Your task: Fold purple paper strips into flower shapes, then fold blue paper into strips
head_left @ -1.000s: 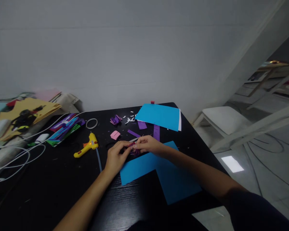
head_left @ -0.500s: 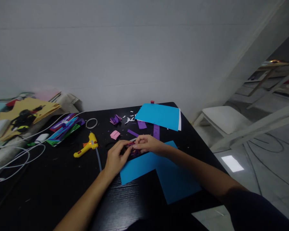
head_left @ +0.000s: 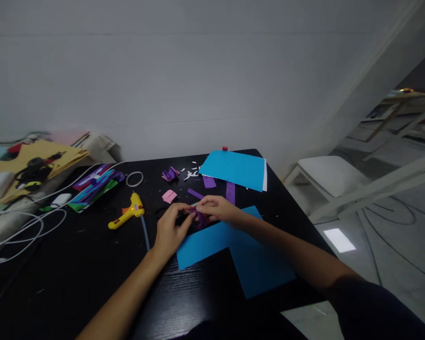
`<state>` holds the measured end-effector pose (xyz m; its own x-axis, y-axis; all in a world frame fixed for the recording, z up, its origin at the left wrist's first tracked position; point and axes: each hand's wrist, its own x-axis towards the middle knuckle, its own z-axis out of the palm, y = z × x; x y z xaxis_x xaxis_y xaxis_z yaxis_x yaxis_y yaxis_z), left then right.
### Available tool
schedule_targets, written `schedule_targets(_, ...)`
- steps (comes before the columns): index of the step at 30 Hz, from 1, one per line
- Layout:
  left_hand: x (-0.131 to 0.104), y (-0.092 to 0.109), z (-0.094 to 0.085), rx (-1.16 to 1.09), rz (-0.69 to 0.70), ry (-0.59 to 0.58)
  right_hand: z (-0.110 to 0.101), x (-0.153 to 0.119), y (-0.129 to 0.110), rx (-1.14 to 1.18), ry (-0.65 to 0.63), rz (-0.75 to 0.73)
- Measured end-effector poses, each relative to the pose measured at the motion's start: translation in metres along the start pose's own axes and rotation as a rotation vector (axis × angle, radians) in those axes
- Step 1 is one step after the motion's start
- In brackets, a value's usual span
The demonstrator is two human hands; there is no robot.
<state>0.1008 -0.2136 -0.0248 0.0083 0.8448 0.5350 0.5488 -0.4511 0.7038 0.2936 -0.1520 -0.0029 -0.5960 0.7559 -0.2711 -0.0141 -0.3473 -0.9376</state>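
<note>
Between my two hands is a small folded purple and pink paper piece (head_left: 200,220), partly hidden by the fingers. My left hand (head_left: 172,227) closes on its left side with thumb and fingertips. From the right, my right hand (head_left: 217,209) pinches its upper edge. Under and beside the hands lies a cut blue paper sheet (head_left: 258,264). A similar folded purple paper piece (head_left: 170,174) and a small pink paper square (head_left: 169,196) lie beyond my left hand. Purple paper strips (head_left: 230,192) lie just past my right hand.
On the left a yellow glue gun (head_left: 130,213) rests with its glue stick trailing. Behind it are a tape ring (head_left: 134,179) and a stack of coloured paper (head_left: 97,185). White cables (head_left: 38,219) loop at far left. Blue sheets (head_left: 233,169) lie at the back; a white chair (head_left: 324,175) stands right.
The fingers of my right hand have flattened and shifted slightly over the paper piece, and more of its purple folds show between the hands. My left hand stays nearly in place.
</note>
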Motion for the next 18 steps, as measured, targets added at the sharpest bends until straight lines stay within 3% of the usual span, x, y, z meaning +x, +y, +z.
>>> schedule_targets(5, 0.0005, 0.0019, -0.0004, -0.015, 0.088, 0.033, -0.0020, 0.0022, 0.0031, 0.047, -0.022, 0.001)
schedule_targets(12, -0.0048, -0.0040, 0.0026, -0.012, -0.018, 0.090, -0.0003, -0.0004, 0.0007, 0.082, -0.050, 0.013)
schedule_targets(18, -0.0012, 0.0005, 0.0005, -0.002, 0.048, 0.053, 0.0015, -0.0009, 0.0013, 0.080, -0.040, 0.005)
